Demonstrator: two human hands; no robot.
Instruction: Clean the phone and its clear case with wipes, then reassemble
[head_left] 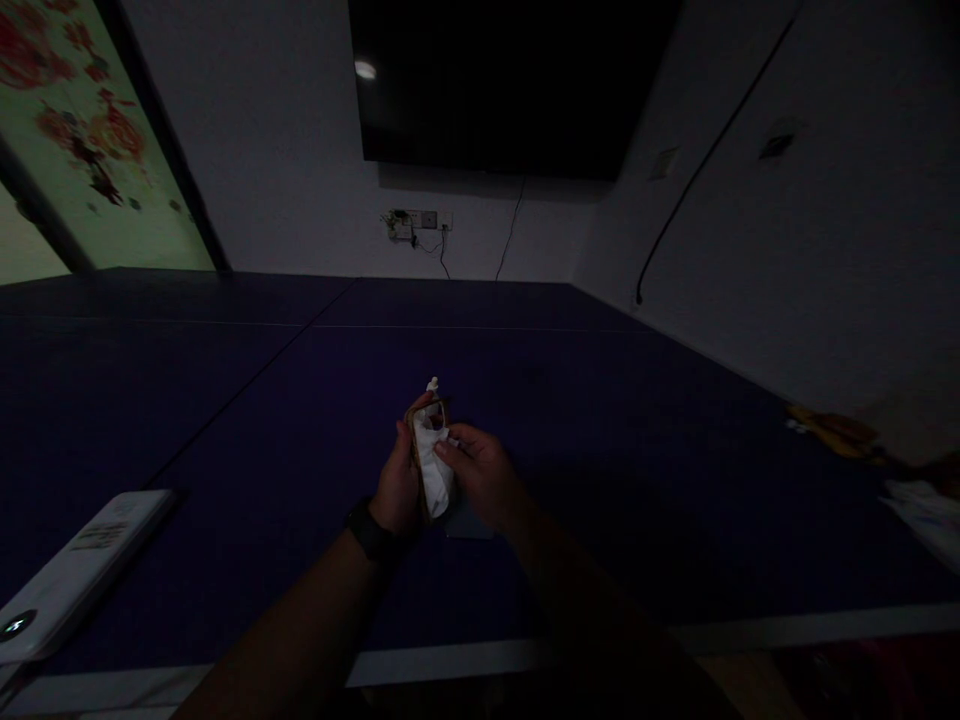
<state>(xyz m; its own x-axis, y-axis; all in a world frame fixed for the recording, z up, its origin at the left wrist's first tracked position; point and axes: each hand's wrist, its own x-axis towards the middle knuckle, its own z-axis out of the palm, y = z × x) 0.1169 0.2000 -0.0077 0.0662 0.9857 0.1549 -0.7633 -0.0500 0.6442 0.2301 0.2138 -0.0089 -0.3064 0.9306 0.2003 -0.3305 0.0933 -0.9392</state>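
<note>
In dim light, my left hand (398, 482) is wrapped round a slim thing with a brownish rim (417, 462), which looks like a phone case. A small white piece (433, 384) sticks up at its far end. My right hand (484, 474) pinches a crumpled white tissue (435, 477) that lies against the inside of the case. Both hands are closed and hover above the blue table (577, 420). Below them, partly hidden by my right hand, a flat grey rectangle (470, 523) rests on the table.
A white power bank (82, 565) with a lit display and a cable lies at the left. Yellowish cloth (836, 432) and a pale plastic bag (926, 515) are at the right edge. Against the far wall, a black screen (510, 90) hangs above sockets (420, 222) with cables.
</note>
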